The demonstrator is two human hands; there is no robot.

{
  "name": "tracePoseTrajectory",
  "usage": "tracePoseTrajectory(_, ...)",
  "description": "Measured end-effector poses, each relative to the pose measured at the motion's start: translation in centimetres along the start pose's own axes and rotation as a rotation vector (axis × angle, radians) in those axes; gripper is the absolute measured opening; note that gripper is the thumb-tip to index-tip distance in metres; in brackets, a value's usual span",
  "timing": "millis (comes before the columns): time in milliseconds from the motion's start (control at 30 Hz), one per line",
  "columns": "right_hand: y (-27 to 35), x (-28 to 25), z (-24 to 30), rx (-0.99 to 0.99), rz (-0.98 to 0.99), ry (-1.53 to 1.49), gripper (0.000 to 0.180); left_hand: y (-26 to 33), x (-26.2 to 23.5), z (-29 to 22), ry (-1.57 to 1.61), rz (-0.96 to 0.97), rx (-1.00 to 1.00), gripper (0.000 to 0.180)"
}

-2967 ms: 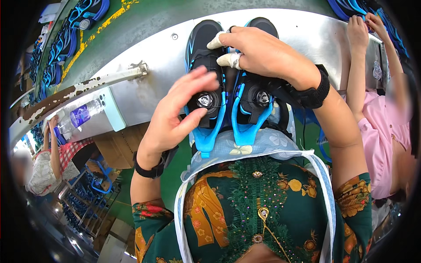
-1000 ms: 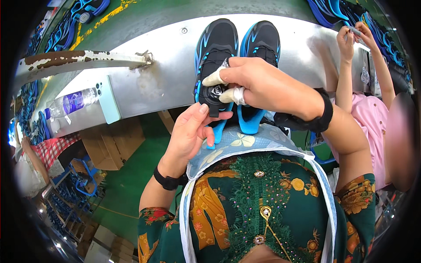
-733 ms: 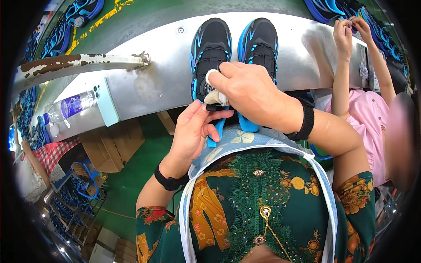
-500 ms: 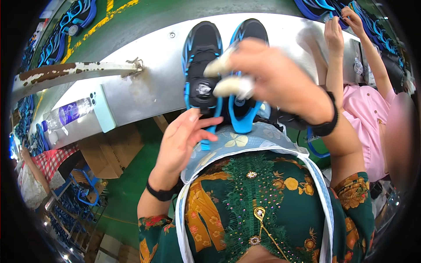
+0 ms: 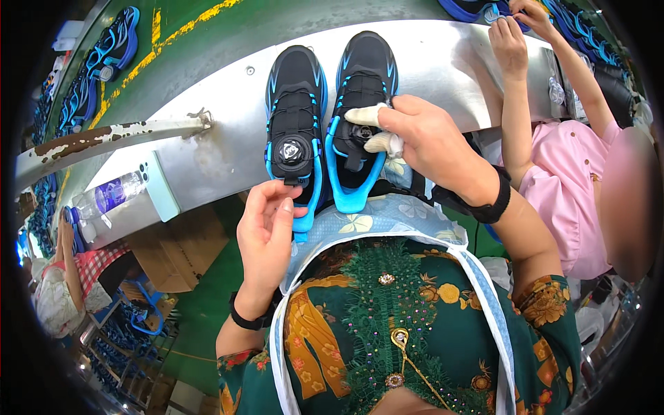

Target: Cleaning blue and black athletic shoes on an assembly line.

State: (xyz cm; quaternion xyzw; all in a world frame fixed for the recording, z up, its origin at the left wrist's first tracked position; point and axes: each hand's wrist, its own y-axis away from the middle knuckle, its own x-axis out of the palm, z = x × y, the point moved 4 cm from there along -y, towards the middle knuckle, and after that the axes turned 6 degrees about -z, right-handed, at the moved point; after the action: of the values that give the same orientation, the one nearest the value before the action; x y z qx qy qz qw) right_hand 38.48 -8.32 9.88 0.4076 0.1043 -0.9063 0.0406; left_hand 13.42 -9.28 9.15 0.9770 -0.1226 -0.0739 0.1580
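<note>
Two black and blue shoes with round lacing dials lie side by side, toes pointing away from me. My left hand (image 5: pixel 266 225) is at the heel of the left shoe (image 5: pixel 294 104), its fingers curved apart near the collar and tongue. Its dial (image 5: pixel 290 150) shows uncovered. My right hand (image 5: pixel 422 138), with white covers on thumb and finger, grips the dial (image 5: pixel 362 133) of the right shoe (image 5: pixel 366 69) from the right side. The heel ends of both shoes reach the table's near edge, against my apron (image 5: pixel 360 214).
The metal table (image 5: pixel 228 149) carries a plastic bottle (image 5: pixel 111 194) and a light-blue phone (image 5: pixel 160 190) at left. A rusty painted bar (image 5: pixel 111 138) crosses above its left part. A cardboard box (image 5: pixel 176 252) stands below. At right, a co-worker in pink (image 5: pixel 560 194) handles another shoe.
My right hand has come down from a blurred position above the shoes onto the right shoe's dial. My left hand stays by the left shoe's heel. The view has shifted slightly.
</note>
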Motion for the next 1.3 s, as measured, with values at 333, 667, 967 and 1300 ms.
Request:
tracePoseTrajectory(333, 4.5, 1.5, -2.3, 0.227, -0.132, -0.035, 0.095, -4.6, 8.5, -5.6, -0.826, 0.133, 0.748, 0.040)
tracePoseTrajectory(667, 6.3, 3.2, -1.6, 0.380, -0.061, -0.235, 0.089, -8.1, 10.0, -4.3, -0.815, 0.241, 0.460, 0.029)
tracePoseTrajectory(967, 2.6, -2.9, -3.2, 0.282, -0.005, -0.331, 0.039, -2.2, 2.7, -3.8, -0.259, 0.116, 0.157, 0.009)
tracePoseTrajectory(1300, 3.3, 1.7, -0.3, 0.140, 0.055, -0.199, 0.103, -3.8, 5.7, -1.5, -0.762, 0.207, 0.069, 0.089)
